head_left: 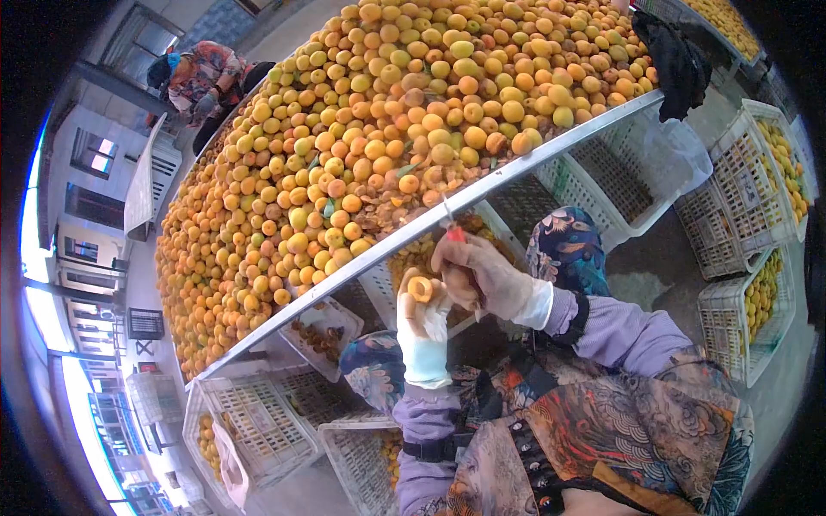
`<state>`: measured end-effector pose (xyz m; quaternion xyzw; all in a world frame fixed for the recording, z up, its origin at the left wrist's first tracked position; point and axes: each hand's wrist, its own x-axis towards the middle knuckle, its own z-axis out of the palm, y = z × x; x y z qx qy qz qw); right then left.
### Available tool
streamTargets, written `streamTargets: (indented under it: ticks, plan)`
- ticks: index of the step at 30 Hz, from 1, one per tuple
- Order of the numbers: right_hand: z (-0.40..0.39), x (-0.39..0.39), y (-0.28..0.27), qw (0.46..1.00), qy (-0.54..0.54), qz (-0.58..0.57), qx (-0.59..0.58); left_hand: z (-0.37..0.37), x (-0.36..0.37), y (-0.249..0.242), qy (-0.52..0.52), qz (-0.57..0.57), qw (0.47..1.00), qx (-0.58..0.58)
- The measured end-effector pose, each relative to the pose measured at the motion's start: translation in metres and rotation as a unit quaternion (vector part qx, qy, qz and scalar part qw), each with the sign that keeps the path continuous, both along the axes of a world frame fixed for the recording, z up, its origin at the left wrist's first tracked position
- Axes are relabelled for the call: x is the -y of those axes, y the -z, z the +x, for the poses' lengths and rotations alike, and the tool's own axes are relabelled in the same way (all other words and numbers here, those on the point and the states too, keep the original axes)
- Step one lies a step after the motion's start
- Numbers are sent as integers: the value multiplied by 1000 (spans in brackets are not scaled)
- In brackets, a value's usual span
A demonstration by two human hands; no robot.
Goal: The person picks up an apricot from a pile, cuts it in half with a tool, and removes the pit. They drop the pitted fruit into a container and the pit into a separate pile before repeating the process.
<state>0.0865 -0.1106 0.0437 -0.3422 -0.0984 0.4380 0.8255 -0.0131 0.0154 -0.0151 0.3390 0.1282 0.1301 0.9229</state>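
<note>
My left hand (pixel 422 322), in a whitish glove, pinches a cut apricot (pixel 420 289) with its orange hollow face showing. Close beside it on the right, my gloved right hand (pixel 489 277) is closed round a small knife (pixel 455 233) with a red handle, its thin blade pointing up toward the table edge. Both hands are just in front of the metal rim (pixel 387 244) of a table heaped with whole apricots (pixel 379 120). Below the hands, a crate of cut apricots (pixel 404 262) is partly hidden by them.
White plastic crates stand under the table and at my left (pixel 258 421). Stacked crates of apricots (pixel 748 198) are on the right. A black cloth (pixel 675 64) hangs over the table's corner. Another person (pixel 206 82) bends at the far left side.
</note>
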Motion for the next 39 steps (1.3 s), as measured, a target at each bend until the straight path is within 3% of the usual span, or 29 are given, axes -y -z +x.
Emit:
streamTargets:
  ticks: [2,5,8,9,10,11,12,13,18,20,22,25,26,28,36,37,39]
  plan:
    - [6,1,-21,995,64,-19,70,1,9,-15,5,-11,1000,0]
    - [11,4,-35,992,68,22,100,-1,15,-11,75,-55,996,1]
    - [10,3,-34,989,69,44,123,-7,22,-6,87,-40,995,-32]
    - [8,2,-32,982,94,45,159,-7,33,-29,55,-111,992,-38]
    - [7,2,-30,973,118,46,195,-7,37,-31,55,-113,991,-39]
    - [7,4,-32,985,83,70,131,-8,40,-31,55,189,978,-69]
    - [7,5,-32,986,83,69,130,-9,41,-31,51,474,874,-93]
    - [7,6,-31,989,64,71,115,-7,38,-19,80,172,979,-77]
    - [8,15,-36,995,18,65,78,-5,46,-33,100,125,979,-124]
    - [7,15,-33,991,-21,22,129,-5,47,-30,98,100,982,-124]
    - [9,18,-37,983,-32,4,181,-6,45,-27,100,-86,987,-89]
    - [9,17,-35,984,-48,14,170,-5,45,-23,109,-103,983,-104]
    - [8,15,-32,972,-45,7,232,-3,38,-8,109,-103,983,-104]
    - [7,15,-30,956,-40,-2,291,3,23,27,244,-197,948,49]
    - [-1,13,-22,901,-84,-33,423,-8,36,19,190,-69,974,-99]
    - [1,8,-15,877,-75,-13,474,-8,38,14,180,-48,976,-116]
    - [-3,8,-5,888,-21,-36,458,-7,43,4,154,2,975,-158]
